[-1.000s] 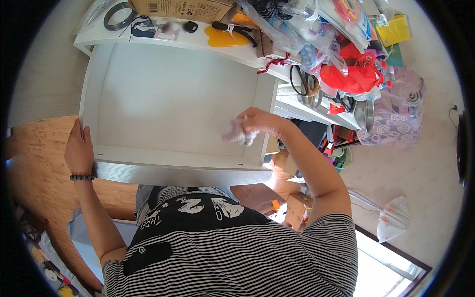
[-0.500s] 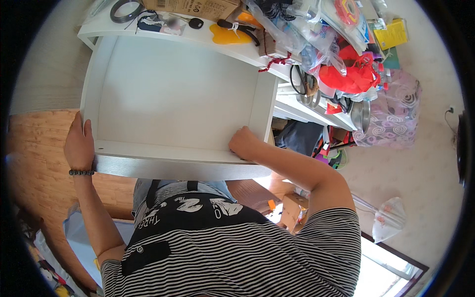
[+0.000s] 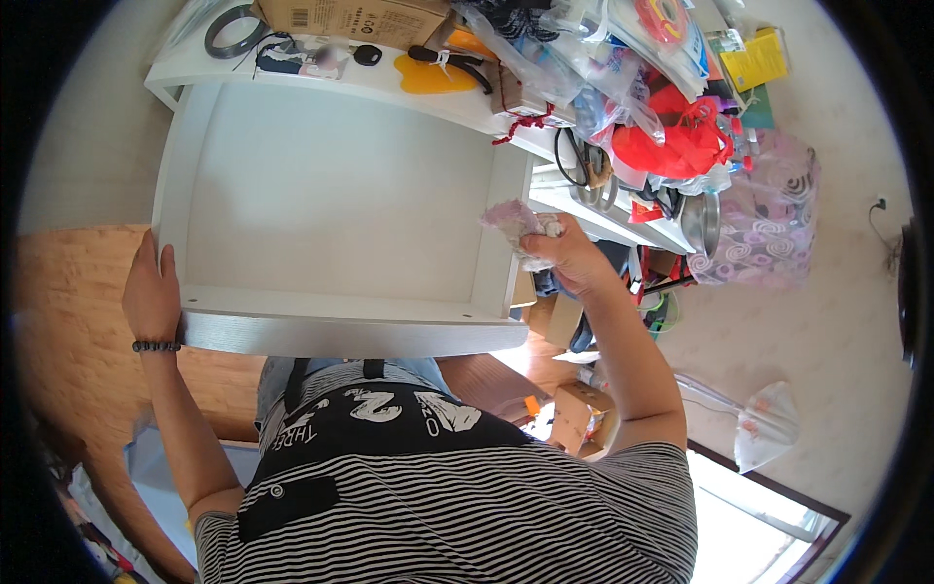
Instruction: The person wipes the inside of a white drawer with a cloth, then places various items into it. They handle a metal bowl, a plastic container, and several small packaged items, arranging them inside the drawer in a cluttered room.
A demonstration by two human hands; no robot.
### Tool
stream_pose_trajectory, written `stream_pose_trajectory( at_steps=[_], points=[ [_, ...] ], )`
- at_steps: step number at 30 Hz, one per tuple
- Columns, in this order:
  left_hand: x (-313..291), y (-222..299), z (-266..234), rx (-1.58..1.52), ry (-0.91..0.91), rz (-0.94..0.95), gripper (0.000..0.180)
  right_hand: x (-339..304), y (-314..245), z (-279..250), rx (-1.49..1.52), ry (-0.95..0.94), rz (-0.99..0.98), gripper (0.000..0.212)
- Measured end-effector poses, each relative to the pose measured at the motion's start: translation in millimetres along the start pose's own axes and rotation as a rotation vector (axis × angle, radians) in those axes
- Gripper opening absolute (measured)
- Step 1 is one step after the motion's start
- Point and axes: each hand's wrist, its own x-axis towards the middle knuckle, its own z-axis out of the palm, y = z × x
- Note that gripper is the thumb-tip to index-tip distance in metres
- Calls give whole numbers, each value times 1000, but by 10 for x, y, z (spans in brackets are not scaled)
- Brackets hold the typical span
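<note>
A wide white drawer stands pulled out in front of me, its inside bare. My left hand grips the drawer's left front corner. My right hand is closed on a crumpled pale cloth and holds it against the top of the drawer's right side wall.
The white shelf top behind the drawer carries a cardboard box, black pliers on a yellow piece and a black ring. To the right lie plastic bags, a red bag and a patterned bag. Small cardboard boxes sit on the floor.
My right hand with the cloth went from inside the drawer's right part down to its front edge, then up onto the right side wall. My left hand stayed put.
</note>
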Motion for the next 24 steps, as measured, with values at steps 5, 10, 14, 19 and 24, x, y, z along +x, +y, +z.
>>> stream_pose_trajectory(
  at_steps=[5, 10, 14, 19, 24],
  points=[
    [-40, 474, -23, -470, -49, 392, 41, 117, 358, 209, 269, -132, -1, 46],
    [-411, 2126, 90, -1235, -1212, 264, 52, 171, 383, 751, 164, -187, -175, 45],
    [-245, 2670, 692, -1249, -1362, 277, 31, 153, 568, 662, -395, 92, -336, 48],
    [-176, 2841, 1115, -831, -1194, 631, 32, -450, 814, 346, -86, 370, -562, 57],
    [-714, 3048, 1367, -553, -450, 1556, 39, -427, 1294, 419, -187, 697, -549, 38]
  ],
)
